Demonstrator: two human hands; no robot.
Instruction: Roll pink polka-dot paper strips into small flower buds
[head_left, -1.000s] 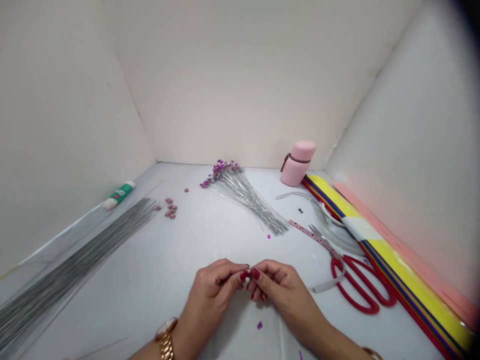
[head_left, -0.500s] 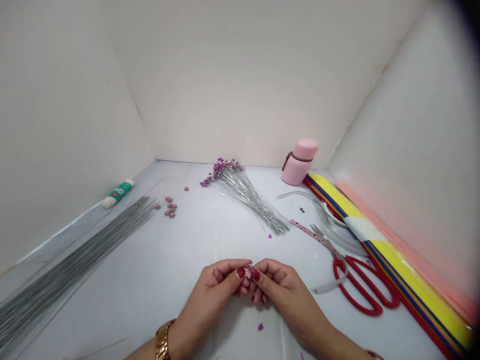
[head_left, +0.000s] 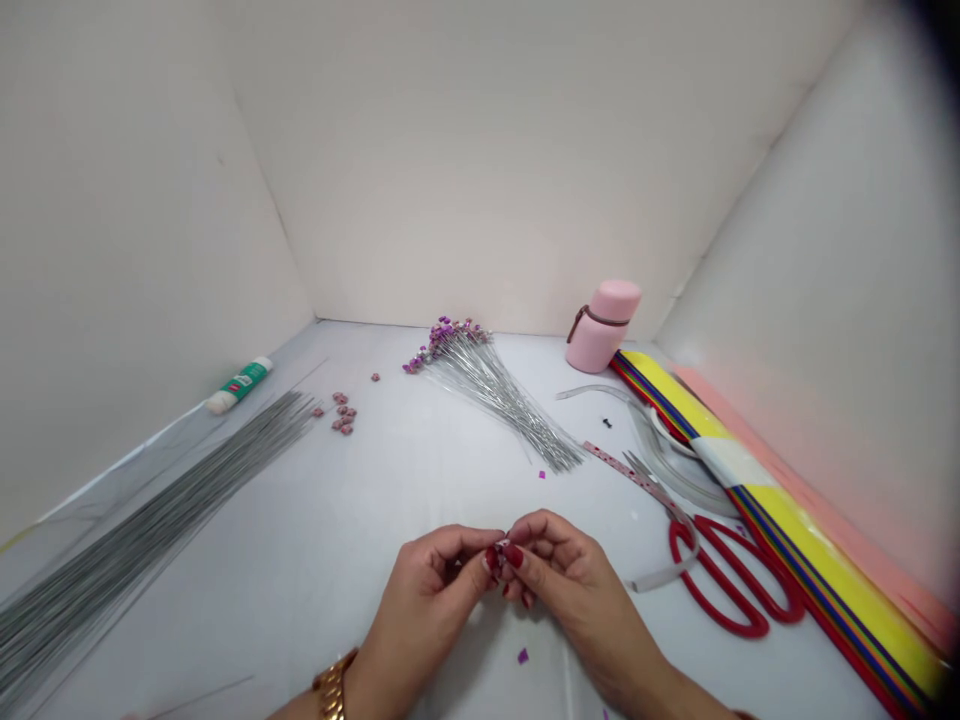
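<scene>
My left hand (head_left: 442, 580) and my right hand (head_left: 562, 580) meet near the front of the table, fingertips pinched together. Between them is a small pink patterned paper star (head_left: 502, 548), mostly covered by the thumbs and fingers. Several similar pink stars (head_left: 344, 413) lie farther off to the left, with a single star (head_left: 376, 377) apart from them. Beyond my hands rests a bundle of silvery wires (head_left: 510, 400) tipped with shiny purple and pink pieces. A pink patterned paper strip (head_left: 619, 466) lies to the right, partly against the scissors.
Red-handled scissors (head_left: 731, 575) and clear curled strips (head_left: 675, 480) are at right, beside long coloured paper strips (head_left: 810, 510). A pink flask (head_left: 600, 330) stands behind. Bare wires (head_left: 172, 500) and a glue stick (head_left: 240, 385) lie left. Purple scraps (head_left: 523, 656) are nearby.
Both hands have stayed together, with small finger shifts; the thumbs now cover more of the star. The whole view has shifted slightly.
</scene>
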